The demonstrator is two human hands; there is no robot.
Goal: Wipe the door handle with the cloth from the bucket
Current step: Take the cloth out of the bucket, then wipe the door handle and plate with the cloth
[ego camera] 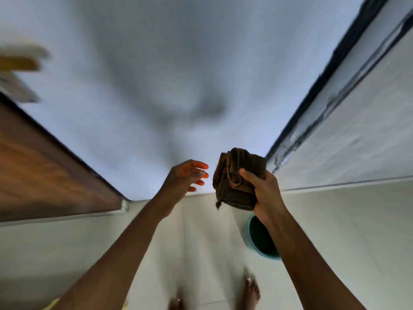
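A dark brown folded cloth is held up at chest height by my right hand, whose fingers wrap its right side. Just left of the cloth, my left hand hovers with fingers spread and nothing in it, a small gap from the cloth. On the floor below my right forearm stands a teal bucket, partly hidden by the arm. A wooden door runs along the left. A blurred yellowish shape at the far left may be the handle; I cannot tell.
A pale blue-grey wall fills the view ahead. To the right runs a white wall with a dark frame edge. The floor is light tile, and my bare feet show at the bottom.
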